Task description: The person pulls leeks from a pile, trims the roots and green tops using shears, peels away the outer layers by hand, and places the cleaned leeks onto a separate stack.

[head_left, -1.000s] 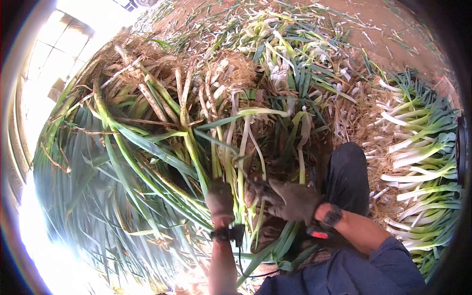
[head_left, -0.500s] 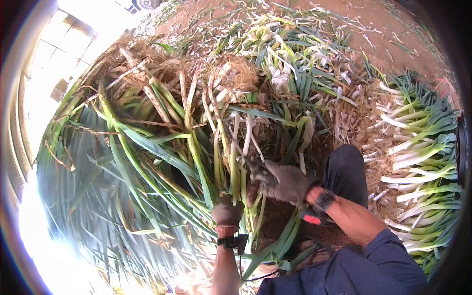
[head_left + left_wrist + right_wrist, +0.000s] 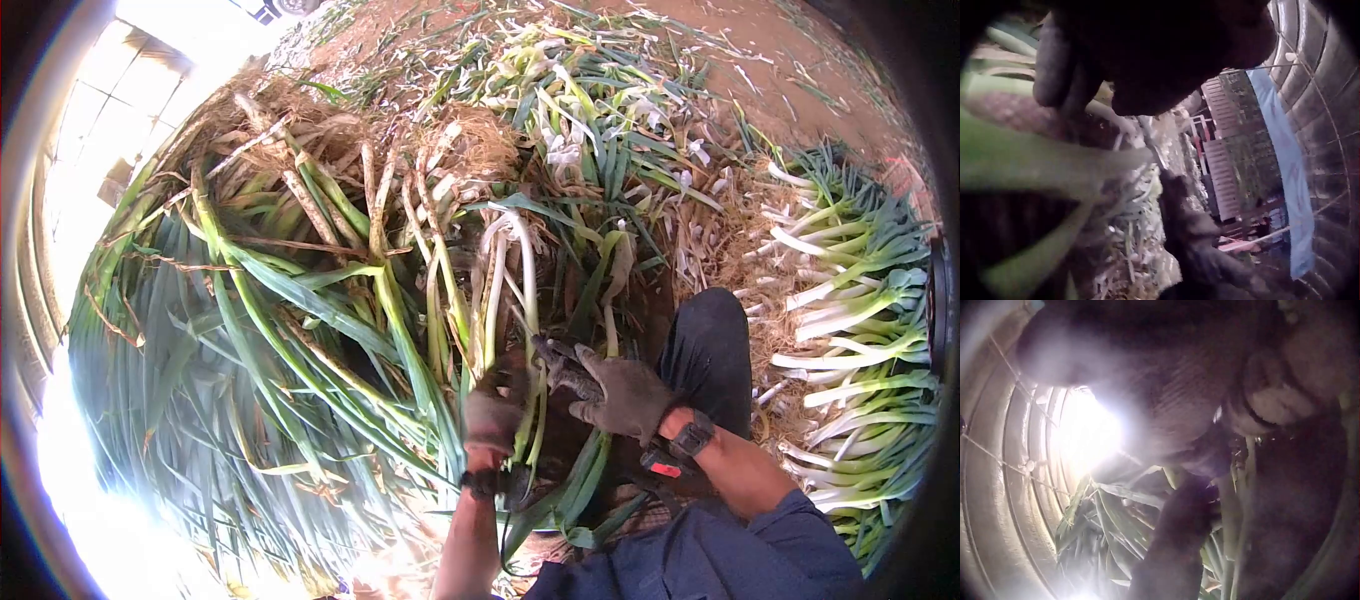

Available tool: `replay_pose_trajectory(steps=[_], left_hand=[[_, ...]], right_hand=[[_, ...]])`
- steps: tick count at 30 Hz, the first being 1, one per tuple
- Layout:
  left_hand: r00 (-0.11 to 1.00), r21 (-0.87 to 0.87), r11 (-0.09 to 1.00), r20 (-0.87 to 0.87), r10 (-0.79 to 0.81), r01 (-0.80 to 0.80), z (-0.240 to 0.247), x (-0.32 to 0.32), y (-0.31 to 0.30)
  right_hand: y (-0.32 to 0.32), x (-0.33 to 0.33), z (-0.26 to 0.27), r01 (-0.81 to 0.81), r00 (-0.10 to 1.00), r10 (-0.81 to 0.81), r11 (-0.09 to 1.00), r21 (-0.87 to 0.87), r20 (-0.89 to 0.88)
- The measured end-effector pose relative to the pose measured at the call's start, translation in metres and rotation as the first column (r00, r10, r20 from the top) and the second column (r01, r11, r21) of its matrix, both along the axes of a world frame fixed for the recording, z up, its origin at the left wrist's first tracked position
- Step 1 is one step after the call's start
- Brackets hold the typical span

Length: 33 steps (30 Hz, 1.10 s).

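Note:
My gloved left hand [image 3: 495, 410] grips green-and-white leeks [image 3: 528, 285] low on their stalks, their pale ends pointing away from me. A stalk [image 3: 1085, 165] fills the left side of the left wrist view. Just right of the stalks is my gloved right hand [image 3: 625, 395], its dark fingertips close beside them. A thin grey blade [image 3: 1159, 156] shows at the right hand's fingers in the left wrist view, right by the stalk; its handle is hidden in the glove. In the right wrist view, the glove covers much of the stalks [image 3: 1229, 519].
A big heap of untrimmed leeks [image 3: 180, 340] with brown roots lies at left. Cleaned leeks [image 3: 850, 320] lie in a long row at right. Stripped leaves and peelings [image 3: 590, 110] are piled ahead on brown ground [image 3: 780, 60]. My knee [image 3: 710, 345] is beside the right hand.
Over the last half second the left hand moves right and slightly away with the leeks, whose pale stems now bend. The right hand rises to the stalks, then draws back to the right.

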State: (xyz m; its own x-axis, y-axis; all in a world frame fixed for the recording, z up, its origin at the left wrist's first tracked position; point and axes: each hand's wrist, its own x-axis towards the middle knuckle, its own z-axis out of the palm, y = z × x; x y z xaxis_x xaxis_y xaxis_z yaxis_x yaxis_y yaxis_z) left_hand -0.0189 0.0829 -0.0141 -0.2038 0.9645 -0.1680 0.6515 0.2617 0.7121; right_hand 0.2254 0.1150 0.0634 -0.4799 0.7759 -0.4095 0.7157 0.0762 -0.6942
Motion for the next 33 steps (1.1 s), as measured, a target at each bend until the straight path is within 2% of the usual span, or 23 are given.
replay_pose_trajectory(steps=[1,2,4,7,10,11,12,13,14,15,16,17,18,19,20,22,23,25,27,29,30,32,33], left_hand=[[0.954,-0.128,0.96,0.139,0.267,-0.25,0.012,0.002,0.013],[0.946,-0.165,0.936,0.043,0.322,-0.311,-0.005,-0.014,0.027],[0.929,-0.012,0.982,-0.326,0.175,-0.189,-0.007,-0.023,0.044],[0.871,-0.196,0.97,-0.49,0.028,-0.142,-0.01,-0.034,0.062],[0.801,-0.438,0.893,-0.569,-0.187,-0.103,-0.012,-0.044,0.082],[0.781,-0.415,0.906,-0.59,-0.203,-0.078,-0.008,-0.041,0.084],[0.769,-0.392,0.919,-0.599,-0.225,-0.036,-0.01,-0.043,0.086],[0.756,-0.368,0.93,-0.606,-0.246,0.007,-0.016,-0.047,0.089],[0.744,-0.343,0.938,-0.613,-0.266,0.053,-0.023,-0.051,0.092],[0.78,-0.378,0.922,-0.55,-0.299,0.087,-0.029,-0.058,0.1],[0.769,-0.436,0.891,-0.525,-0.364,0.124,-0.026,-0.059,0.107],[0.755,-0.492,0.856,-0.498,-0.426,0.159,-0.022,-0.059,0.113],[0.739,-0.544,0.817,-0.468,-0.485,0.192,-0.019,-0.059,0.118],[0.69,-0.551,0.801,-0.486,-0.536,0.234,-0.041,-0.067,0.12],[0.609,-0.552,0.778,-0.516,-0.602,0.302,-0.043,-0.067,0.118],[0.422,-0.564,0.707,-0.568,-0.707,0.427,-0.046,-0.067,0.113],[0.515,-0.473,0.79,-0.599,-0.613,0.391,-0.064,-0.07,0.103],[0.689,-0.258,0.917,-0.605,-0.4,0.305,-0.098,-0.077,0.082],[0.791,-0.288,0.951,-0.552,-0.263,0.115,-0.038,-0.047,0.074],[0.851,-0.359,0.933,-0.499,-0.166,-0.029,0.017,-0.027,0.074],[0.879,-0.281,0.959,-0.467,-0.093,-0.048,0.007,-0.042,0.072],[0.831,-0.269,0.961,-0.52,-0.199,0.062,0.025,-0.062,0.083],[0.85,-0.28,0.96,-0.5,-0.166,0.023,0.043,-0.062,0.086]], right_hand=[[0.002,0.0,-0.006,0.011,1.0,-0.01,1.0,0.023,-0.012],[0.004,0.001,-0.01,0.022,0.999,-0.021,0.999,0.045,-0.025],[0.003,-0.003,-0.008,-0.002,0.999,0.003,1.0,0.023,-0.042],[0.006,-0.012,0.013,-0.058,0.998,0.056,0.997,-0.057,-0.032],[0.009,-0.012,0.016,-0.078,0.995,0.071,0.992,-0.097,-0.071],[0.008,-0.012,0.014,-0.08,0.993,0.07,0.992,-0.101,-0.095],[0.001,-0.01,-0.011,-0.146,0.988,0.154,0.95,0.277,-0.007],[-0.01,-0.006,-0.056,-0.221,0.975,0.197,0.764,0.607,0.107],[-0.01,-0.005,-0.057,-0.219,0.975,0.19,0.768,0.602,0.113],[-0.009,-0.004,-0.058,-0.217,0.976,0.183,0.772,0.598,0.118],[0.004,-0.006,-0.016,-0.128,0.992,0.128,0.958,0.257,0.017],[0.013,-0.008,0.008,-0.044,0.998,0.037,0.991,-0.129,-0.058],[0.016,-0.009,0.009,-0.038,0.998,0.031,0.991,-0.13,-0.057],[0.019,-0.009,0.009,-0.031,0.998,0.024,0.991,-0.131,-0.056],[0.02,-0.009,0.008,-0.024,0.998,0.017,0.991,-0.133,-0.056],[0.017,-0.011,-0.008,0.051,0.986,-0.037,0.996,0.078,-0.161],[0.016,-0.014,-0.018,0.094,0.975,-0.054,0.979,0.179,-0.218],[0.021,-0.021,-0.032,0.075,0.986,-0.045,0.981,0.177,-0.163],[0.026,-0.021,-0.034,0.049,0.993,-0.032,0.988,0.146,-0.117],[0.031,-0.018,-0.032,0.023,0.997,-0.016,0.996,0.088,-0.082],[0.028,-0.017,-0.033,0.03,0.997,-0.023,0.995,0.098,-0.073],[0.022,-0.017,-0.035,0.047,0.997,-0.039,0.992,0.116,-0.064],[0.024,-0.017,-0.034,0.01,0.999,-0.008,0.999,0.045,-0.044]])
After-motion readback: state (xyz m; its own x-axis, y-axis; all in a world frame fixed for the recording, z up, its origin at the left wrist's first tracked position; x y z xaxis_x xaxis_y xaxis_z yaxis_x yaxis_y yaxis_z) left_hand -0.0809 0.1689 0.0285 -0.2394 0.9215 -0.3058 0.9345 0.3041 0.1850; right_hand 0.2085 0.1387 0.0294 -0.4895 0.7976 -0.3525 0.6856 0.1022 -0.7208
